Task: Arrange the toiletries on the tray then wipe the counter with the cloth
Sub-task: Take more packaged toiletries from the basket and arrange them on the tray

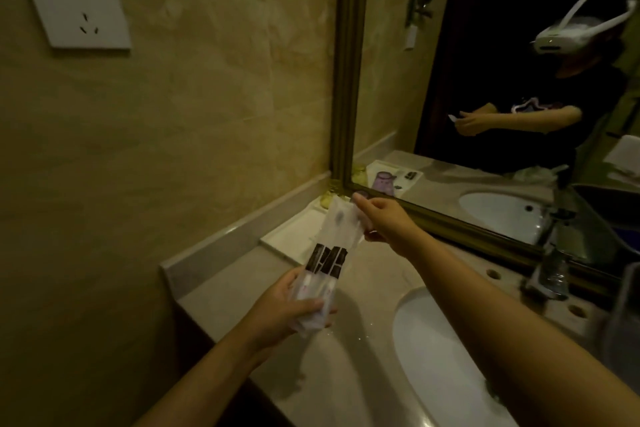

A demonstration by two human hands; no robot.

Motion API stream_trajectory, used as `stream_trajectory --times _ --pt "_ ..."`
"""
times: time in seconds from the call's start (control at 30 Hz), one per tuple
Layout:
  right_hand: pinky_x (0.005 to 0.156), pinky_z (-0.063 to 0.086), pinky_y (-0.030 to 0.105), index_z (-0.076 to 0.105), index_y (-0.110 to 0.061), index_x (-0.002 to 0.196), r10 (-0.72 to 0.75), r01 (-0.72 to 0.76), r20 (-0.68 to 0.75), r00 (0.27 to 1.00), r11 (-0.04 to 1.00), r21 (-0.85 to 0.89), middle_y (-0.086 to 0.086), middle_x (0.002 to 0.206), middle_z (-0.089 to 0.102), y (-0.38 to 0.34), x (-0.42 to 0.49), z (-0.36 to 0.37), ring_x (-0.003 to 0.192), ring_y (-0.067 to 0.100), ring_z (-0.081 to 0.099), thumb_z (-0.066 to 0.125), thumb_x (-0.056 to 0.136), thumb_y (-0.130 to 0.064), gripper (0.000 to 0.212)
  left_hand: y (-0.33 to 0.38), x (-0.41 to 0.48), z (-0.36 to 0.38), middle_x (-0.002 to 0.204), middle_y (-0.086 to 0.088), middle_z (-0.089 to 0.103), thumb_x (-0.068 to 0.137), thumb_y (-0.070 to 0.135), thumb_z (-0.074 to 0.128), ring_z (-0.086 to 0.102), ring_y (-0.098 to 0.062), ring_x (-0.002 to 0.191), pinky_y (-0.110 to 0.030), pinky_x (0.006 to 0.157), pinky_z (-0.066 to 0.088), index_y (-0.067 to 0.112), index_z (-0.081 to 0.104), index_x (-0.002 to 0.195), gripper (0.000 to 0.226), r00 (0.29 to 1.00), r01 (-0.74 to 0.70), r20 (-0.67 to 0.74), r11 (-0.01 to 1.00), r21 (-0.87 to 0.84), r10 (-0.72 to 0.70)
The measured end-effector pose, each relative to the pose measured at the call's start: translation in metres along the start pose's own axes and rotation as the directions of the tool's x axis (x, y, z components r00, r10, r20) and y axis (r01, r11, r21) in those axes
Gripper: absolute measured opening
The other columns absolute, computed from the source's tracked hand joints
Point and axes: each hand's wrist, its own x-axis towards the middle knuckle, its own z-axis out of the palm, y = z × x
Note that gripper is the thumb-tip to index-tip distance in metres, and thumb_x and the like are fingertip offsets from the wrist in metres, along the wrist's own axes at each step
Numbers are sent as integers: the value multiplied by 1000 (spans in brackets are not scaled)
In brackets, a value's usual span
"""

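Over the counter (239, 291), in the head view, both hands hold a bunch of clear plastic packets (334, 260) with dark labels across the middle. The left hand (287, 308) grips the lower end, fingers and thumb curled round it. The right hand (384, 222) holds the upper end, with the thumb under the plastic and the fingers over it; the forefinger lies nearly straight along the top edge. The packets are in the air, tilted, their top leaning toward the corner where wall and mirror (485, 97) meet, and they touch nothing below.

Under and behind them lies the white tray (287, 239), flat on the counter against the backsplash. A small yellowish thing (328, 198) sits at its far end — too dim to name. In the mirror the tray's reflection carries a purple cup (383, 181).

To the right are the sink (450, 367) and the tap (557, 253). A white socket (74, 3) is on the wall at upper left.
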Motion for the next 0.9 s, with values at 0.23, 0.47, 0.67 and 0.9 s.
stream_trajectory --times 0.23,0.47,0.67,0.9 --pt "56 54 21 68 -10 87 -30 33 86 996 999 -35 13 85 63 7 60 5 69 17 61 54 92 -28 23 -10 49 -39 96 -8 74 75 7 67 70 -27 87 -34 68 59 18 55 113 41 998 -3 -65 1000 1 4" --pt "67 51 25 69 -20 84 -30 50 166 986 992 -118 4 83 63 15 126 10 75 17 58 56 90 -32 19 -21 120 -73 104 -19 68 66 4 67 64 -32 93 -43 85 50 10 62 108 42 992 124 -8 987 -102 -125" --pt "50 44 11 71 -16 93 -113 134 186 976 986 -102 -2 75 63 21 174 12 58 4 53 59 89 -21 14 -31 175 -97 98 -17 69 70 -1 64 66 -23 82 -31 67 55 3 59 113 43 976 217 43 968 -126 -213" --pt "50 42 11 71 -3 94 -212 235 133 968 952 -196 10 80 66 7 208 17 60 9 52 63 86 -17 18 -35 214 -112 108 -16 68 66 15 73 65 -31 95 -46 86 51 11 61 115 51 965 262 27 951 -166 -261"
